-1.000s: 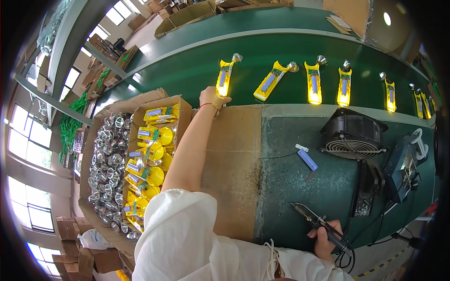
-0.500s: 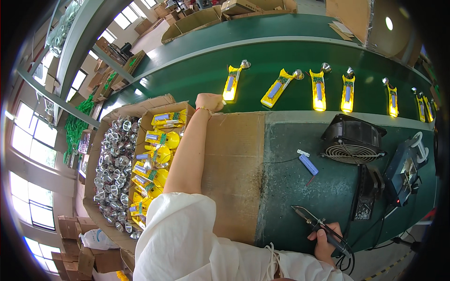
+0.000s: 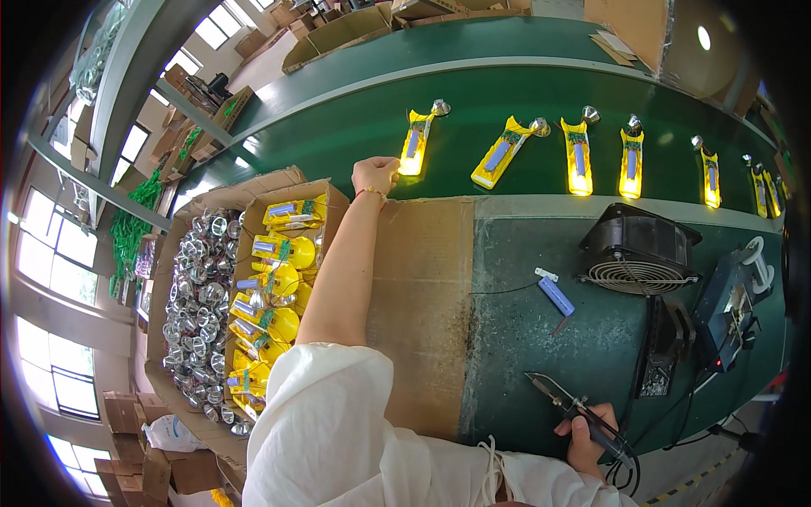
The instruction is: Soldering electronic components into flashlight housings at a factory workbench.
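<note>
My left hand reaches far over the bench, fingers pinched at the lower left edge of a yellow flashlight body. That body lies on the green conveyor belt, with a blue battery cell, a green circuit board and a silver reflector cup at its top; its lower end glows. Near the bench's front edge, my right hand is wrapped round a soldering iron, tip pointing up and left. Beyond the tip, a loose blue battery cell with thin wires rests on the bench.
Several similar flashlight bodies are spaced along the belt to the right. At left stand cartons of silver reflector cups and yellow flashlight bodies. A black fan and a solder-spool device occupy the bench's right side. A cardboard sheet covers its middle.
My left hand has moved slightly farther away, up along the flashlight body's left edge, and its fingers show more. My right hand stays put with the soldering iron. The whole view has shifted slightly.
</note>
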Demonstrator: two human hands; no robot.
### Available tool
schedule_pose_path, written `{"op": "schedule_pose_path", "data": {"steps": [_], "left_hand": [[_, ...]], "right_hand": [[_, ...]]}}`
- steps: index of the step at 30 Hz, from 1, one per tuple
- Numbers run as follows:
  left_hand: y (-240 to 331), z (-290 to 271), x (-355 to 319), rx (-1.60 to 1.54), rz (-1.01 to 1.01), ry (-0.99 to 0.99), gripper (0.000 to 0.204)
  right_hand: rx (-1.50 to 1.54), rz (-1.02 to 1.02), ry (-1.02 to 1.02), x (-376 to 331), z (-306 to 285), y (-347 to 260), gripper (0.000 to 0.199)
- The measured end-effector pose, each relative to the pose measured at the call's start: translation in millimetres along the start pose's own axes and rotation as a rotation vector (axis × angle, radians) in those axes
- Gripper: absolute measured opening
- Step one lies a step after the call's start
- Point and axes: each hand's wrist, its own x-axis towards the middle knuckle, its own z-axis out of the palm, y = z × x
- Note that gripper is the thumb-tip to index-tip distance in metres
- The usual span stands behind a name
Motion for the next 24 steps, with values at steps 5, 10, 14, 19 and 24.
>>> {"op": "schedule_pose_path", "data": {"steps": [5,10,14,19,24], "left_hand": [[4.5,9.4,0.0,0.018,-0.015,0.028,0.013],[5.1,13.7,-1.7,0.007,-0.034,0.021,0.013],[-2.0,13.4,4.1,0.018,-0.044,0.011,0.014],[2.4,14.0,6.4,0.055,-0.034,-0.042,0.013],[1.4,18.0,3.3,0.133,-0.008,-0.042,0.014]], "right_hand": [[-0.012,0.004,0.027,-0.1,1.1,0.7,0.030],[-0.021,0.005,0.023,-0.8,0.2,1.7,0.030],[-0.026,0.000,0.010,-0.6,-1.0,2.5,0.029],[-0.017,0.025,0.026,-0.5,-0.1,-0.9,0.029],[-0.003,0.024,0.017,0.8,1.2,2.7,0.029]]}}
